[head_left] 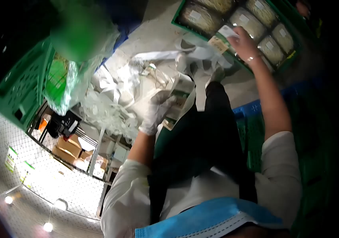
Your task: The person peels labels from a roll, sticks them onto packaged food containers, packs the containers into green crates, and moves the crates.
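My left hand [156, 111], in a white glove, is closed around a roll of printed labels [181, 92] in white, green and brown, held above my lap. A loose end of the strip curls at its right side. My bare right hand [243, 43] pinches a label [227, 31] with white and green parts and a tan end. It reaches over the near edge of a green crate [206, 38]. Inside the crate lie several clear-wrapped packs [247, 23] of pale, stringy produce, some with white stickers on top.
Discarded white backing strips [115, 85] and crumpled clear plastic [108, 115] are heaped at my left. Beyond them stands another green crate [22, 89] with plastic bags. Green crating [253, 146] and a blue edge [253, 108] are at my right. Cardboard boxes [67, 148] sit on a shelf lower left.
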`<state>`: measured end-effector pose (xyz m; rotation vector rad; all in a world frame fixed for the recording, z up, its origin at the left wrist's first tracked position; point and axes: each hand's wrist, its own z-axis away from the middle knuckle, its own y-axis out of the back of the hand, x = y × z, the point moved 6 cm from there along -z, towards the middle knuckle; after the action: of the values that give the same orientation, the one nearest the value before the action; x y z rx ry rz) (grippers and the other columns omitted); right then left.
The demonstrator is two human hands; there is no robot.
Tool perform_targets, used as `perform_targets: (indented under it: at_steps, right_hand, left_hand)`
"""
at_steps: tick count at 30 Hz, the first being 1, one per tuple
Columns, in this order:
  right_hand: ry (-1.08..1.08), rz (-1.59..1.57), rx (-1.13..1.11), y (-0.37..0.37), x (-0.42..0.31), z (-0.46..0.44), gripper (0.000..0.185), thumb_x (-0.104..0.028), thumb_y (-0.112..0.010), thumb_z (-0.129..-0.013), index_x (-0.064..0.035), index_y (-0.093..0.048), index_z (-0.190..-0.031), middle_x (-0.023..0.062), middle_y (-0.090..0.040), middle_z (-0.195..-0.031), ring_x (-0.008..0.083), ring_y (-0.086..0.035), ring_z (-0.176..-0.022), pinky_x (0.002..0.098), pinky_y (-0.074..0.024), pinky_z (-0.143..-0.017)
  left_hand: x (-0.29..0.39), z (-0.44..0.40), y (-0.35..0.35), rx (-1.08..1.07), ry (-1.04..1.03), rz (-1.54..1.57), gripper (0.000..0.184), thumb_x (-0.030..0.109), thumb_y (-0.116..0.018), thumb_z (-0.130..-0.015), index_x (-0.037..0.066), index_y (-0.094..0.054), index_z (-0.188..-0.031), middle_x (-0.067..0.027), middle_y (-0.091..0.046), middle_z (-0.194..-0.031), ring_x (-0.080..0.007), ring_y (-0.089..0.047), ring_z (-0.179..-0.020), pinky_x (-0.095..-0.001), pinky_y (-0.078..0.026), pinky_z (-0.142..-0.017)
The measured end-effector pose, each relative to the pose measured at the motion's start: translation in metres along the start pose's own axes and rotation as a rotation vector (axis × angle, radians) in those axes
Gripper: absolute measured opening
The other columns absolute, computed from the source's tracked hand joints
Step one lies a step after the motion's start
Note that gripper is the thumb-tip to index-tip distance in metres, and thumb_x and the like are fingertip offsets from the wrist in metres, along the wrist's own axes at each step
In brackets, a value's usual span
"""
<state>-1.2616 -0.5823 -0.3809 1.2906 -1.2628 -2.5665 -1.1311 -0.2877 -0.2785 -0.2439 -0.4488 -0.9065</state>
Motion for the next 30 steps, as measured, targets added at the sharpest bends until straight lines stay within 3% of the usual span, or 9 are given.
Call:
perform_targets:
  at_steps: [1,8,17,19,20,21,24,29,30]
  right_hand:
    - [0.036,0.078,0.075,-0.022,0.006,-0.024,0.033,-0.028,-0.057,-0.074,-0.0065,-0.048,-0.097,0.0130,-0.055,-0.091,0.0313,-0.053,-0.084,0.0388,-0.0433,-0.069]
    - [0.024,0.480,0.197,-0.149,0.090,-0.097,0.036,-0.029,-0.058,-0.072,-0.0121,-0.046,-0.101,0.0100,-0.049,-0.098,0.0296,-0.051,-0.088,0.0411,-0.0464,-0.065]
    - [-0.087,0.707,0.072,-0.145,0.078,-0.079,0.060,-0.048,-0.055,-0.068,-0.0274,-0.035,-0.121,0.0054,-0.029,-0.127,0.0290,-0.039,-0.103,0.0428,-0.0335,-0.079]
    - [-0.044,0.392,0.030,-0.140,0.050,-0.070,0.052,-0.050,-0.058,-0.068,-0.0136,-0.052,-0.104,0.0099,-0.052,-0.103,0.0254,-0.051,-0.087,0.0375,-0.0421,-0.070]
    - [-0.221,-0.299,-0.109,-0.144,0.029,-0.049,0.047,-0.044,-0.061,-0.069,-0.0070,-0.054,-0.097,0.0095,-0.058,-0.087,0.0207,-0.055,-0.079,0.0325,-0.0444,-0.067]
    - [-0.093,-0.514,-0.201,-0.132,-0.016,-0.030,0.041,-0.035,-0.066,-0.068,-0.0055,-0.055,-0.094,0.0073,-0.058,-0.085,0.0167,-0.056,-0.081,0.0305,-0.0441,-0.069]
    - [0.088,-0.310,-0.234,-0.111,-0.076,0.001,0.028,-0.020,-0.067,-0.065,-0.0027,-0.053,-0.083,0.0111,-0.055,-0.075,0.0260,-0.054,-0.070,0.0322,-0.0431,-0.064]
    - [0.286,-0.288,-0.007,-0.089,-0.074,-0.010,0.014,-0.011,-0.065,-0.065,-0.0073,-0.057,-0.076,0.0080,-0.056,-0.069,0.0224,-0.056,-0.062,0.0299,-0.0442,-0.054]
    - [0.171,-0.279,0.019,-0.082,-0.046,-0.026,0.013,-0.011,-0.063,-0.067,-0.0070,-0.057,-0.077,0.0088,-0.057,-0.068,0.0206,-0.057,-0.061,0.0289,-0.0448,-0.053]
  left_hand:
    - [0.009,-0.015,0.010,-0.017,-0.152,-0.078,0.019,0.007,-0.058,-0.077,-0.001,-0.053,-0.093,-0.0062,-0.059,-0.083,-0.0120,-0.056,-0.074,-0.0237,-0.046,-0.066]
    - [0.005,-0.110,0.047,-0.070,0.020,0.076,0.030,-0.004,-0.054,-0.072,-0.002,-0.052,-0.102,-0.0069,-0.058,-0.092,-0.0121,-0.053,-0.083,-0.0243,-0.044,-0.074]
    - [0.010,-0.165,0.020,-0.146,0.011,-0.013,0.016,0.000,-0.055,-0.074,0.000,-0.059,-0.089,-0.0042,-0.058,-0.079,-0.0106,-0.054,-0.067,-0.0242,-0.046,-0.067]
    - [0.019,-0.171,0.000,-0.225,-0.011,0.100,0.023,-0.004,-0.052,-0.073,0.001,-0.056,-0.095,-0.0052,-0.058,-0.083,-0.0121,-0.055,-0.072,-0.0260,-0.048,-0.067]
    - [0.028,-0.174,-0.010,-0.166,-0.084,0.239,0.026,-0.003,-0.049,-0.074,0.000,-0.055,-0.099,-0.0045,-0.058,-0.080,-0.0101,-0.054,-0.070,-0.0239,-0.045,-0.064]
    - [0.030,-0.173,-0.012,-0.171,-0.095,0.268,0.025,-0.003,-0.048,-0.074,0.000,-0.055,-0.098,-0.0042,-0.058,-0.078,-0.0098,-0.053,-0.069,-0.0234,-0.045,-0.062]
    - [0.031,-0.172,-0.016,-0.216,-0.136,0.100,0.019,-0.001,-0.048,-0.075,0.000,-0.056,-0.092,-0.0036,-0.057,-0.072,-0.0097,-0.052,-0.066,-0.0230,-0.043,-0.059]
    - [0.033,-0.177,-0.010,-0.230,-0.125,-0.471,0.018,0.014,-0.062,-0.074,0.001,-0.056,-0.083,0.0002,-0.055,-0.068,-0.0064,-0.047,-0.064,-0.0198,-0.039,-0.057]
    - [0.022,-0.184,-0.010,-0.226,-0.265,-0.304,0.021,0.016,-0.066,-0.071,0.000,-0.057,-0.083,-0.0009,-0.056,-0.070,-0.0061,-0.047,-0.064,-0.0197,-0.039,-0.054]
